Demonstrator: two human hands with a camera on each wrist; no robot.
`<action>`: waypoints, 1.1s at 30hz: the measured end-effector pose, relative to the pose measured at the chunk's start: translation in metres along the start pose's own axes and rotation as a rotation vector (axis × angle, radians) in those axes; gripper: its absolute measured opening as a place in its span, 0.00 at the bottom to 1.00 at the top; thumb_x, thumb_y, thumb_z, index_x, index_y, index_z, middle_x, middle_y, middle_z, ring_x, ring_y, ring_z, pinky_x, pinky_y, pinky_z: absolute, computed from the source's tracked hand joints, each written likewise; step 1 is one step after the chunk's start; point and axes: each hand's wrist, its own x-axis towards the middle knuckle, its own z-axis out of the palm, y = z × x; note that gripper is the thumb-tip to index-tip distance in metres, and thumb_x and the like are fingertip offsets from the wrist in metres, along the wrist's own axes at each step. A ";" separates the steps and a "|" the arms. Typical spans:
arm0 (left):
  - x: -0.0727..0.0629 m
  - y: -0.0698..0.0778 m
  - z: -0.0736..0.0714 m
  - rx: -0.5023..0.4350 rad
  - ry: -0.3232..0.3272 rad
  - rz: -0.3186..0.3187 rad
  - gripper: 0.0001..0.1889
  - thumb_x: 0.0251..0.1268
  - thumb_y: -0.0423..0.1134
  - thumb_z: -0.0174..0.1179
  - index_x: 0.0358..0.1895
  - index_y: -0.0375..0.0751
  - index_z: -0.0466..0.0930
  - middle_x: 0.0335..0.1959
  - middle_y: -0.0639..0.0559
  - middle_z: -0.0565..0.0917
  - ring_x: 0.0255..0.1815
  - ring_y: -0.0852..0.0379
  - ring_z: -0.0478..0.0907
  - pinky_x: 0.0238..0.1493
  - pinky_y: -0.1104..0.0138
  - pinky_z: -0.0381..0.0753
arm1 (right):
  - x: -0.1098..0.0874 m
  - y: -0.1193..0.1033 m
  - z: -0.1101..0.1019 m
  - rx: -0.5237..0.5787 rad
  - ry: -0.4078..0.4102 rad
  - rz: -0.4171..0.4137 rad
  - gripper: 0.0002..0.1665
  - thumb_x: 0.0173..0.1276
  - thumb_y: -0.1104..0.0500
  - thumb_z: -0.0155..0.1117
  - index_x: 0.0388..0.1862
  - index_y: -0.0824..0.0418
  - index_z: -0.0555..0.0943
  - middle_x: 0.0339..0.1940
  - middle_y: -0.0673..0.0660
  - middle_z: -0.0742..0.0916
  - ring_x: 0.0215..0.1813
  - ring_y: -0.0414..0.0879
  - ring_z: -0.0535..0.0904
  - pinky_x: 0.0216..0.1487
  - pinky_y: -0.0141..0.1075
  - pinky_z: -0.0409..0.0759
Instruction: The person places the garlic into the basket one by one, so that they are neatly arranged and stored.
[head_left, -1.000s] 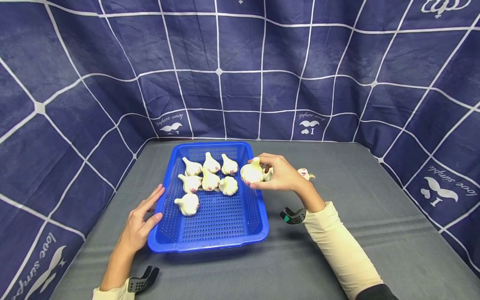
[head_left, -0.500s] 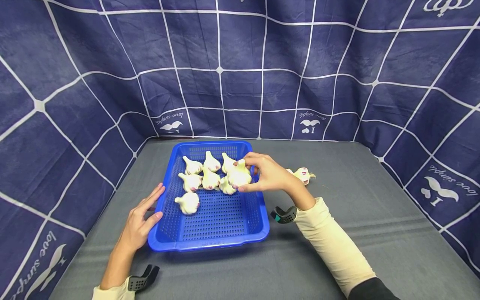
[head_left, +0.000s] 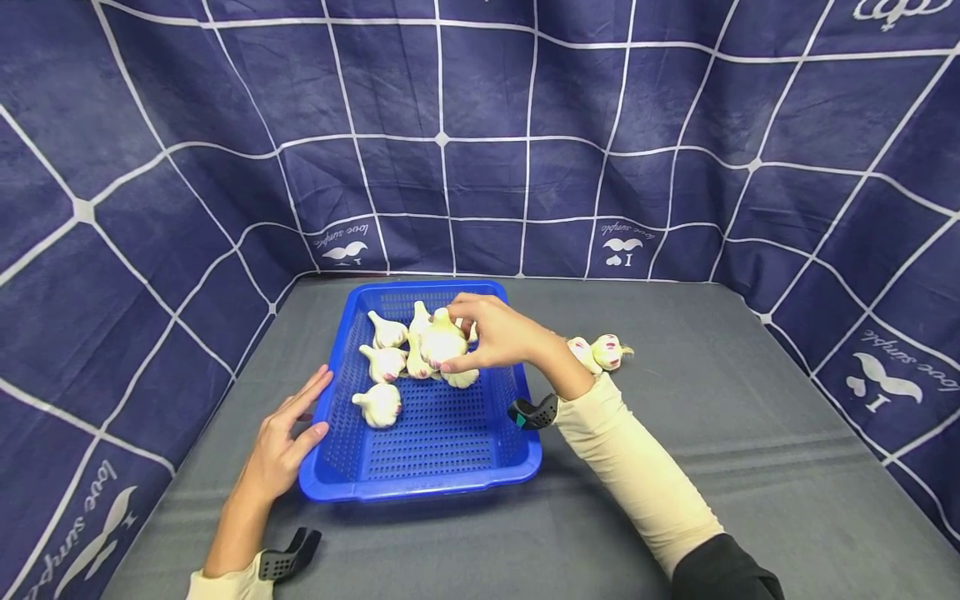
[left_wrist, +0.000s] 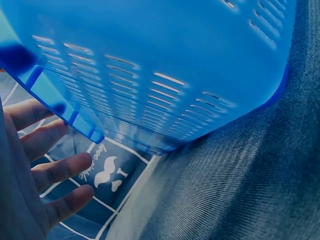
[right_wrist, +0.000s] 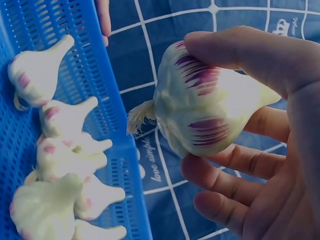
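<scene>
My right hand point(head_left: 498, 333) pinches a white garlic bulb point(head_left: 441, 340) between thumb and fingers, above the blue basket point(head_left: 420, 493). In the right wrist view that garlic bulb point(right_wrist: 200, 105) shows purple streaks, with roots pointing left and neck toward the palm. Several more garlic bulbs lie in the back and left parts of the basket, one nearer the front left point(head_left: 380, 406). The held bulb and right hand partly hide others. My left hand point(head_left: 276, 454) rests against the basket's left rim, its fingers extended; in the left wrist view the fingers are loosely spread beside the rim.
Several garlic bulbs point(head_left: 609, 352) lie on the grey cloth point(head_left: 712, 400) right of the basket, partly behind the right forearm. A dark blue curtain with white grid lines point(head_left: 480, 183) encloses the back and sides. Each wrist wears a black band point(head_left: 534, 412).
My right hand has carried the garlic bulb leftward, from over the basket's right rim to above the bulbs inside. The bulbs on the right are now more exposed. My left hand stays put.
</scene>
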 end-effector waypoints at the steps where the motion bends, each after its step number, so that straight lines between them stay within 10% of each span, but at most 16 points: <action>1: 0.000 0.000 0.000 0.002 -0.001 0.000 0.32 0.58 0.29 0.57 0.70 0.36 0.70 0.71 0.39 0.69 0.60 0.74 0.69 0.46 0.72 0.72 | 0.002 0.000 0.001 0.007 -0.007 0.000 0.25 0.50 0.46 0.79 0.27 0.57 0.72 0.32 0.50 0.77 0.33 0.40 0.76 0.34 0.31 0.76; 15: -0.002 -0.002 0.001 0.005 -0.001 0.004 0.32 0.57 0.28 0.57 0.69 0.36 0.71 0.71 0.40 0.70 0.60 0.74 0.69 0.45 0.73 0.72 | 0.032 -0.004 0.030 -0.002 -0.228 0.038 0.25 0.51 0.48 0.78 0.27 0.60 0.71 0.27 0.54 0.79 0.25 0.37 0.73 0.30 0.30 0.67; 21: -0.003 -0.001 0.002 -0.002 -0.002 -0.002 0.31 0.57 0.28 0.58 0.69 0.35 0.71 0.70 0.40 0.70 0.60 0.74 0.69 0.45 0.74 0.72 | 0.037 -0.002 0.049 -0.015 -0.334 0.056 0.21 0.50 0.50 0.78 0.33 0.58 0.76 0.36 0.50 0.84 0.37 0.39 0.81 0.39 0.28 0.76; 33: 0.001 -0.001 -0.001 0.002 0.004 0.009 0.32 0.57 0.28 0.58 0.69 0.36 0.71 0.71 0.40 0.70 0.60 0.73 0.69 0.46 0.76 0.71 | 0.037 0.000 0.063 -0.079 -0.412 0.087 0.24 0.51 0.49 0.80 0.26 0.55 0.71 0.22 0.47 0.70 0.24 0.38 0.60 0.30 0.31 0.61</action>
